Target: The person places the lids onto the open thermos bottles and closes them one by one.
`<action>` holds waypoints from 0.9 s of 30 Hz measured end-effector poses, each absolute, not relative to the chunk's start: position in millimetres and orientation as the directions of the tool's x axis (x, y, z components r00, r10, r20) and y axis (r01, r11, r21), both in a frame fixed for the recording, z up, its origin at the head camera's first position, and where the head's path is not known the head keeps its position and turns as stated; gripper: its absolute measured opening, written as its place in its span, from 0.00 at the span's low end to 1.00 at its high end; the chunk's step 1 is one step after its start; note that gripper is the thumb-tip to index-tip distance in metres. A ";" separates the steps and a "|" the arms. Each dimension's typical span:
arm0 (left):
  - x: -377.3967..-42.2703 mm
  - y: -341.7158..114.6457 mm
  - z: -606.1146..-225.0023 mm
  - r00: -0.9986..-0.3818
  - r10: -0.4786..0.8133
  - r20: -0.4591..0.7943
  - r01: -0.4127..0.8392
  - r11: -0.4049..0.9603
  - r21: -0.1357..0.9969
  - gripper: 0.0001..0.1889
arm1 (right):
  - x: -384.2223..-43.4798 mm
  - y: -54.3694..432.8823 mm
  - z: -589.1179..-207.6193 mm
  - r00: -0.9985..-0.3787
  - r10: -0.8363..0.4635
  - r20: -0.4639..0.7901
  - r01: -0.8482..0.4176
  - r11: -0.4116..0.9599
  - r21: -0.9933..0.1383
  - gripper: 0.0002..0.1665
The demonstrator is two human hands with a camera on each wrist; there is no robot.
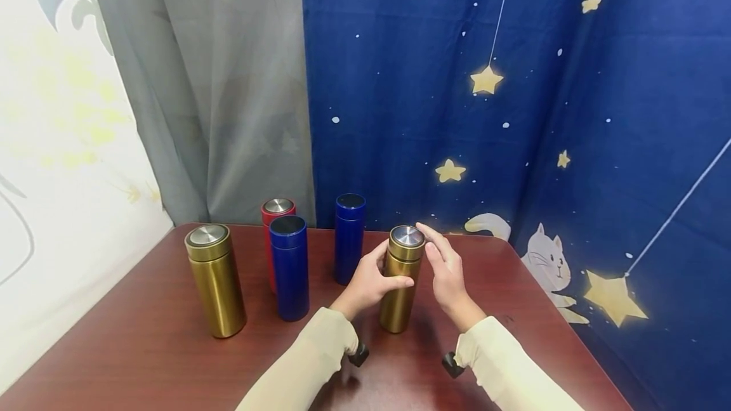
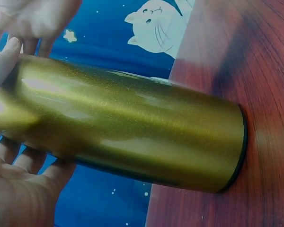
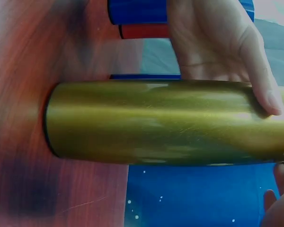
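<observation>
A gold thermos flask (image 1: 398, 306) with a silver-topped lid (image 1: 407, 235) stands upright on the table; the left wrist view shows its glossy body (image 2: 132, 123). My left hand (image 1: 368, 281) grips the upper body from the left, thumb across the near side and fingers behind. To the right of the lid is my right hand (image 1: 449, 274), its fingers fairly straight and its thumb close to the lid's side. Whether it touches the lid I cannot tell. In the right wrist view the left thumb (image 3: 262, 85) lies on the gold surface.
Left of my hands stand a second gold flask (image 1: 219, 290), a blue flask (image 1: 291, 278) and a red flask (image 1: 278, 206) partly hidden behind it. Another blue flask (image 1: 348, 240) stands near the dark red table's (image 1: 143, 335) back edge. Grey (image 1: 228, 81) and starry blue curtains (image 1: 388, 125) hang behind.
</observation>
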State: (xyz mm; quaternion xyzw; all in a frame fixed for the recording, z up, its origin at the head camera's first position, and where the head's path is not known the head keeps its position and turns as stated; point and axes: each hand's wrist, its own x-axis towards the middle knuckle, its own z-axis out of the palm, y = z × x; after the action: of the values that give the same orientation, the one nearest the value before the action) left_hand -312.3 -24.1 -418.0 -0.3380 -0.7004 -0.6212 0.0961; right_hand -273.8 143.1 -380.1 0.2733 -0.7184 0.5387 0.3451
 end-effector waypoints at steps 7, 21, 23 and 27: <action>-311.8 -26.1 -415.8 -0.774 0.345 0.530 0.574 0.031 0.818 0.43 | -251.3 134.9 -369.5 -0.534 0.076 0.842 -0.798 0.283 -0.532 0.21; -304.0 -25.8 -409.8 -0.746 0.361 0.559 0.601 0.005 0.799 0.41 | -254.4 136.5 -355.3 -0.593 -0.178 0.785 -0.789 0.324 -0.522 0.32; -297.1 -27.3 -402.7 -0.744 0.372 0.555 0.599 0.002 0.801 0.40 | -256.7 139.6 -353.1 -0.599 -0.223 0.769 -0.791 0.312 -0.526 0.32; -288.1 -30.8 -393.5 -0.739 0.385 0.553 0.602 0.009 0.798 0.40 | -265.9 144.8 -359.0 -0.599 -0.246 0.762 -0.793 0.314 -0.522 0.29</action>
State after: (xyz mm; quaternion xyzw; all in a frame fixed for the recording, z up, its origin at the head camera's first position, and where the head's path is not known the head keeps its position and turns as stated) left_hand -288.1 -30.8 -393.5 -0.3502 -0.7048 -0.6105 0.0889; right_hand -265.9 144.8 -359.0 0.3426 -0.7578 0.4747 0.2882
